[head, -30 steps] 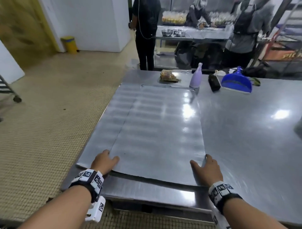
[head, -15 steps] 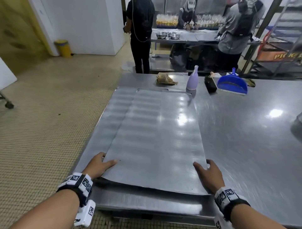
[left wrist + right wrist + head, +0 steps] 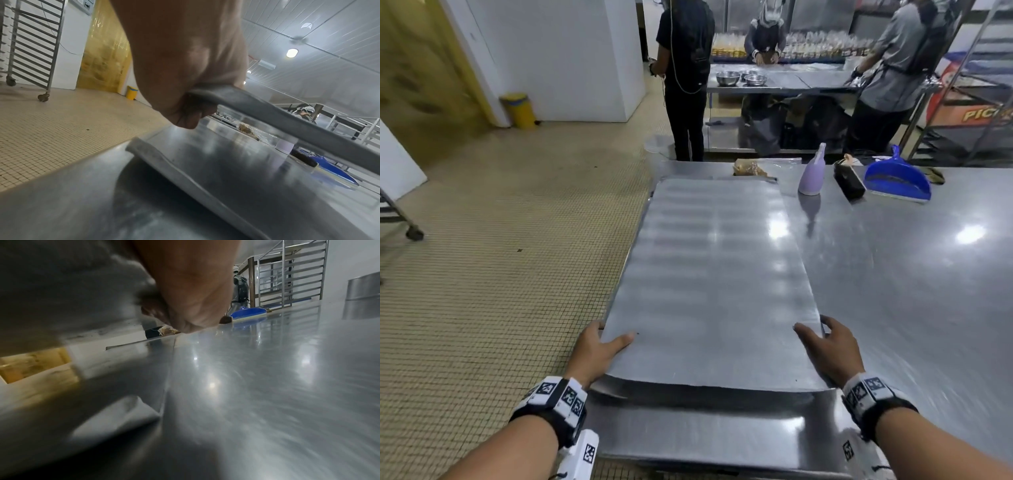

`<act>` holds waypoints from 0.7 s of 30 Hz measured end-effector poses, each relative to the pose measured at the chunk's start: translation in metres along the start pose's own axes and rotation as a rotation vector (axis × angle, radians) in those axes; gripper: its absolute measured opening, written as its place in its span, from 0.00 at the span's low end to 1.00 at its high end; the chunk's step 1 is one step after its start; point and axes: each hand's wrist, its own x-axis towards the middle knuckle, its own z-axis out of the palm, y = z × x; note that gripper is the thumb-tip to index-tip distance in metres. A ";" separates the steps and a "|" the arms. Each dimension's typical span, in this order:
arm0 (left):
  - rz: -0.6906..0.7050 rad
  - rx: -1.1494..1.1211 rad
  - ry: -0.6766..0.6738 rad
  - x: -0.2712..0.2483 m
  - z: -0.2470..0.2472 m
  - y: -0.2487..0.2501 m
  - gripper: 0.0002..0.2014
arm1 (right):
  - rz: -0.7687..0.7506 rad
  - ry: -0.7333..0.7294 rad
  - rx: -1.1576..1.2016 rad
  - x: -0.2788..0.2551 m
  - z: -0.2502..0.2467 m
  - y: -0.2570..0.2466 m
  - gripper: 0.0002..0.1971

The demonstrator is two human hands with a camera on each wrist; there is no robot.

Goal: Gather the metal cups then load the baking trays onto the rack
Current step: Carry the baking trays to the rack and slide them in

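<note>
A large flat baking tray (image 3: pixel 715 274) lies lengthwise on the steel table (image 3: pixel 911 291), with its near end raised. My left hand (image 3: pixel 602 342) grips the near left corner, thumb on top. My right hand (image 3: pixel 822 337) grips the near right corner the same way. In the left wrist view my left hand (image 3: pixel 191 100) curls round the tray's edge (image 3: pixel 267 112), and a second tray (image 3: pixel 185 172) lies flat below it. In the right wrist view my right hand (image 3: pixel 174 316) holds the tray from beneath. A tray rack (image 3: pixel 30 40) stands on the floor to the left.
A purple spray bottle (image 3: pixel 812 174), a black brush (image 3: pixel 848 181), a blue dustpan (image 3: pixel 897 180) and a bagged bread (image 3: pixel 748 168) sit at the table's far end. Three people work at a back table (image 3: pixel 774 80). Another rack (image 3: pixel 287 277) and a metal container (image 3: pixel 363 287) stand to the right.
Both hands have closed on the top tray's near corners and lifted its near end off the tray below. The tray has also swung to lie straighter in front of me.
</note>
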 end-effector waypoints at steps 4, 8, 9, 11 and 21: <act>-0.016 0.033 0.018 0.023 -0.019 -0.012 0.22 | -0.039 -0.012 -0.030 0.021 0.022 -0.017 0.13; -0.037 0.067 0.001 0.039 -0.021 -0.020 0.22 | 0.008 -0.052 -0.048 0.037 0.032 -0.013 0.14; -0.047 0.080 -0.009 0.045 -0.020 -0.021 0.23 | 0.023 -0.064 -0.052 0.039 0.035 -0.010 0.13; -0.066 0.120 -0.044 0.054 -0.022 -0.024 0.26 | 0.037 -0.076 -0.069 0.039 0.041 -0.006 0.14; -0.028 0.583 -0.099 0.074 -0.022 -0.020 0.12 | 0.141 -0.107 -0.531 0.040 0.055 0.001 0.19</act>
